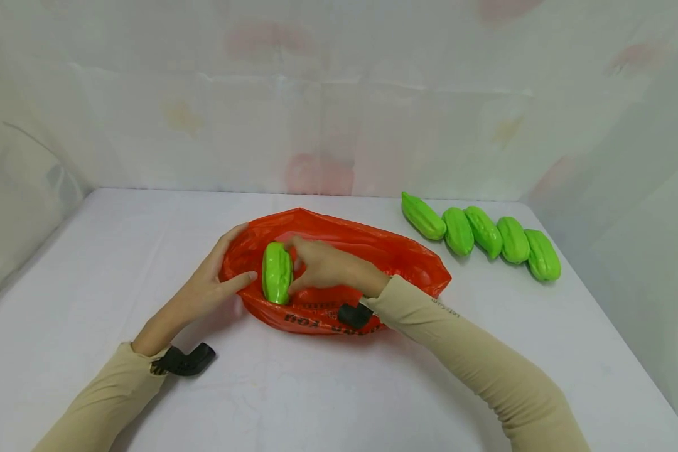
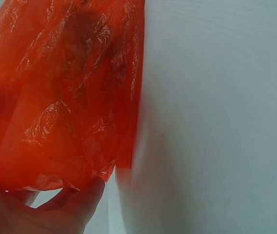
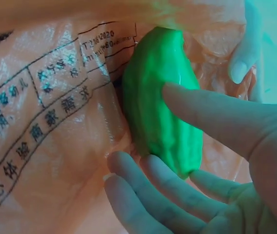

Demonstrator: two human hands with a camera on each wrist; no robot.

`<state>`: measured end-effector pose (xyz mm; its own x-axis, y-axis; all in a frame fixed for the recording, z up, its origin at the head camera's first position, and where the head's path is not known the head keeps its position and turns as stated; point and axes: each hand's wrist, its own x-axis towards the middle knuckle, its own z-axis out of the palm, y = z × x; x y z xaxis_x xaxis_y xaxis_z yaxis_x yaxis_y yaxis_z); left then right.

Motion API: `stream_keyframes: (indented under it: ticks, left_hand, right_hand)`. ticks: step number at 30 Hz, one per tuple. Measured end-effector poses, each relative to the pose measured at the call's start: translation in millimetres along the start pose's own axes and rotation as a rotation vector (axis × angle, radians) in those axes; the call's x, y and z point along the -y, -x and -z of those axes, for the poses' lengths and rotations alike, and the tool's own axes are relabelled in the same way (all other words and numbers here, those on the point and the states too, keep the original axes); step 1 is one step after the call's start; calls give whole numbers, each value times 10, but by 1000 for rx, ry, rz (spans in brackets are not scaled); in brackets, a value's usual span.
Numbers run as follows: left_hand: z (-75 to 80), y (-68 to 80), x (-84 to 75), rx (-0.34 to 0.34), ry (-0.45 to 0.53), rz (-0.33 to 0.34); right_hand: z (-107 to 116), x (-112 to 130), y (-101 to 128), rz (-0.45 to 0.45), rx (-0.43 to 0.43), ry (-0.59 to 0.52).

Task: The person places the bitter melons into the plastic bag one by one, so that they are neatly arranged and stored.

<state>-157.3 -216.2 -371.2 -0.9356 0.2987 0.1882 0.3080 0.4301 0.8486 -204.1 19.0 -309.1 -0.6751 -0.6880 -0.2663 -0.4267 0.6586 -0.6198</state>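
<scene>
An orange-red plastic bag (image 1: 367, 251) lies open on the white table (image 1: 316, 389). My right hand (image 1: 322, 267) holds a green ridged gourd (image 1: 276, 273) at the bag's left mouth, thumb on top and fingers under it, as the right wrist view shows on the gourd (image 3: 162, 97). My left hand (image 1: 215, 282) grips the bag's left rim, thumb beside the gourd. In the left wrist view the bag (image 2: 60, 92) fills the left side, with fingertips (image 2: 87, 195) under its edge.
Several more green gourds (image 1: 483, 232) lie in a row at the back right of the table. White sheeting walls stand close behind and on both sides. Black wrist mounts (image 1: 183, 361) sit at both cuffs.
</scene>
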Motion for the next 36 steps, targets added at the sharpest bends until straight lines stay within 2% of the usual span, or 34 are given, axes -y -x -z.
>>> stream_keyframes:
  ticks: [11, 18, 26, 36]
  left_hand:
    - [4, 5, -4, 3, 7, -4]
    - [4, 9, -22, 2, 8, -2]
    - [6, 19, -30, 3, 12, 1]
    - [7, 14, -28, -2, 6, 8]
  right_hand:
    - [92, -4, 51, -3, -3, -1]
    - [181, 9, 103, -32, -27, 38]
    - [264, 16, 180, 4, -47, 28]
    - [396, -29, 321, 40, -66, -39]
